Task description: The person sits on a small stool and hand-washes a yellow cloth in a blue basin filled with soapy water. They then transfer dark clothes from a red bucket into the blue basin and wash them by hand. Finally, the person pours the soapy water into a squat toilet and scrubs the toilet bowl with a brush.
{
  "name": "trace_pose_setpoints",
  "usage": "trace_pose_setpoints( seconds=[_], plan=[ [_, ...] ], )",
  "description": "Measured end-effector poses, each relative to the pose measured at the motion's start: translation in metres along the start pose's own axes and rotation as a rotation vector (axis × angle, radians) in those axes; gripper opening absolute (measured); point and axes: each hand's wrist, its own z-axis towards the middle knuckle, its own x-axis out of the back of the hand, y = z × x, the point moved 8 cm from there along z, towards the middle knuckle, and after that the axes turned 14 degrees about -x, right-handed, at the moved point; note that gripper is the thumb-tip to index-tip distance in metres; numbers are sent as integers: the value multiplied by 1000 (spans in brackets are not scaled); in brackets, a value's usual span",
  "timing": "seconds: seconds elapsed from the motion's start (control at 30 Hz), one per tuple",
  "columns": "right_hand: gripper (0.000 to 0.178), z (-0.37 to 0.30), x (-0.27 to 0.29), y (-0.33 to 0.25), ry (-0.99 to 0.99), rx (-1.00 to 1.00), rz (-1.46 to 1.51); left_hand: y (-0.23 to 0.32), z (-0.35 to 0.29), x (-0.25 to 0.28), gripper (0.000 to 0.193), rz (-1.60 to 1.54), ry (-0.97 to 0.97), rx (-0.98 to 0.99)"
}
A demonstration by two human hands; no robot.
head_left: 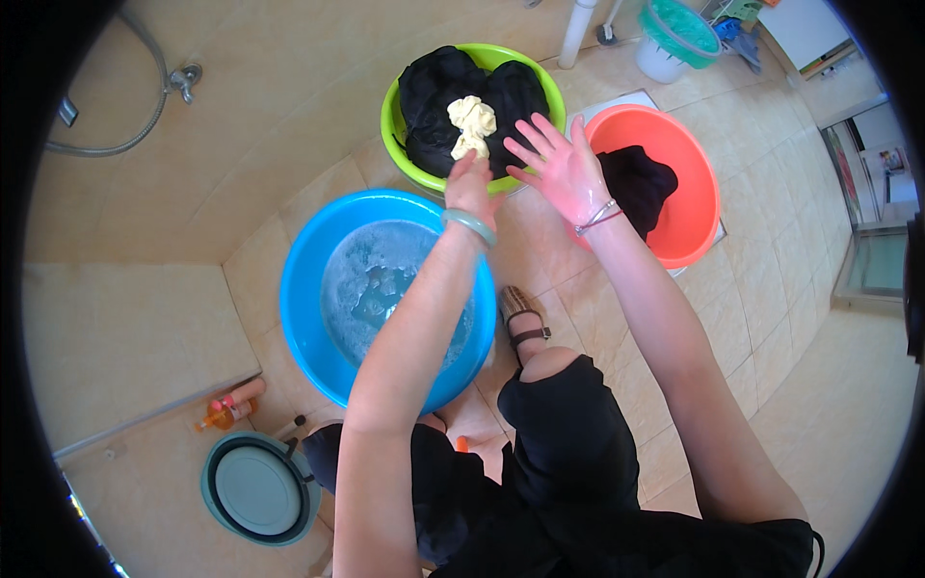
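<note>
A crumpled cream cloth [472, 118] is on top of dark wet-looking clothes [429, 91] in a lime-green basin [549, 82]. My left hand [470, 188], with a pale green bangle at the wrist, reaches over the near rim. Its fingers point at the lower end of the cream cloth; whether they touch it is hard to see. My right hand [567, 173] is spread wide with a wet palm, holding nothing. It hovers between the green basin and a coral basin [696, 173]. A black garment [636, 188] lies in that coral basin.
A blue basin [306, 289] of sudsy water stands below my left forearm. At lower left are a grey-green collapsible basin [217, 491] and an orange bottle [229, 412]. A lined bucket [665, 63] stands at the far right, and a tap [185, 79] juts from the left wall.
</note>
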Motion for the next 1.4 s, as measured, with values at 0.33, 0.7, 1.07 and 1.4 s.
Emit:
trace_pose_setpoints(
  seconds=[0.33,0.7,1.07,1.4],
  plan=[
    [81,-103,110,-66,234,270,92,-86,-34,-88,68,73,-287,276],
    [56,-203,286,-125,1209,512,-475,-104,-42,-100,62,487,-137,218],
    [56,-214,375,-131,1382,236,-646,-116,-30,-94,61,436,-219,175],
    [34,-209,348,-101,1070,186,-295,-118,-35,-68,59,397,-178,154]
  ],
)
